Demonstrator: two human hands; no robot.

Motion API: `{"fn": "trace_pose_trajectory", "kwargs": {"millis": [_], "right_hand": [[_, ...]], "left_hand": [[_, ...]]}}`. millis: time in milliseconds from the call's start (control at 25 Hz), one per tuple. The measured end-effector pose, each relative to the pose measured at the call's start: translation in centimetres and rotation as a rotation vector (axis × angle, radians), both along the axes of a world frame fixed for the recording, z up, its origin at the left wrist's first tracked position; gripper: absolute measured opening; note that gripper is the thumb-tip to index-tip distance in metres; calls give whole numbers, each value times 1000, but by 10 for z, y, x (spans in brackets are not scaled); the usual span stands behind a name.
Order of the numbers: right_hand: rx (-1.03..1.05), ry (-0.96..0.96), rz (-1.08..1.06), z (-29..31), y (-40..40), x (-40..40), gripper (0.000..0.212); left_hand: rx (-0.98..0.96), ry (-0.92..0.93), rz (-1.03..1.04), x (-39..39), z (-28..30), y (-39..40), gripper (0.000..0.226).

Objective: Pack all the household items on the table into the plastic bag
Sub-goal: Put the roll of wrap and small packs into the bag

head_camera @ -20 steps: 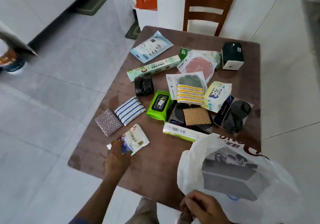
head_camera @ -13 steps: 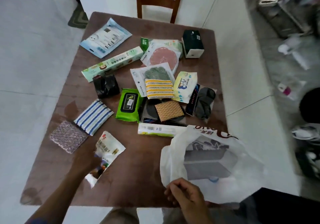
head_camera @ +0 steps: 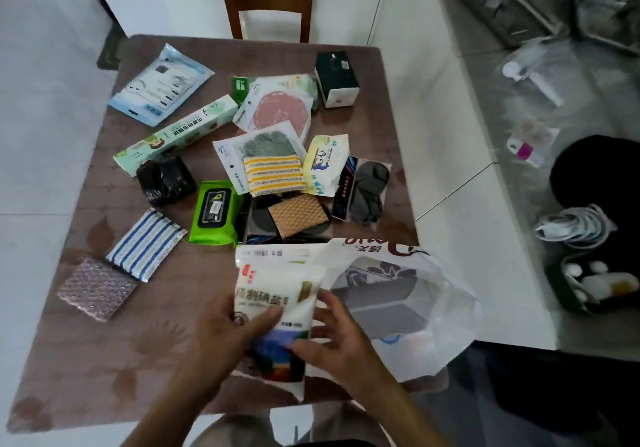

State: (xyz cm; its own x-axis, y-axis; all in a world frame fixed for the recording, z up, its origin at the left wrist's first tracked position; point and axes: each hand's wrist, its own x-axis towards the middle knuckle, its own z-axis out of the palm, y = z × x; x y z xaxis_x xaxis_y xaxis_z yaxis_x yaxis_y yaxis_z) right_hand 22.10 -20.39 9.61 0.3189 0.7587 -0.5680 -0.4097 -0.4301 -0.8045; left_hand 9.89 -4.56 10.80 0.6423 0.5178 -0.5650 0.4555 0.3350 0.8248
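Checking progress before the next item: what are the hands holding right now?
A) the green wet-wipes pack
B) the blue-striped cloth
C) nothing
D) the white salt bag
D: the left hand grips the white salt bag above the table, the right hand beside it, next to the plastic bag.

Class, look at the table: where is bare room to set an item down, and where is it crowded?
Bare table lies at the near left, below the speckled sponge and left of the left hand. A narrower strip runs along the far edge beyond the blue pouch. The middle is crowded with overlapping packets.
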Motion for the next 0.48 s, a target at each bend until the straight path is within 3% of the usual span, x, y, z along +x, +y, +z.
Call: {"fn": "trace_pose_trajectory", "kwargs": {"millis": [80, 120, 160, 240, 280, 360, 480], "right_hand": [[66, 69, -158, -4, -13, 19, 49], [41, -15, -297, -6, -24, 30, 45], [6, -115, -455, -11, -36, 42, 45], [-23, -224, -701, -25, -57, 67, 53], [-37, -252, -717, -35, -64, 78, 54], [-137, -361, -527, -55, -66, 89, 47], [-277, -569, -160, -83, -60, 83, 32]], "left_hand": [[4, -157, -116, 34, 16, -34, 31], [79, -187, -135, 45, 15, -46, 30], [243, -150, -128, 51, 6, -53, 29], [612, 96, -164, 49, -26, -58, 34], [627, 254, -229, 50, -41, -61, 43], [461, 477, -350, 58, -66, -72, 69], [409, 434, -416, 68, -90, -83, 97]]}}
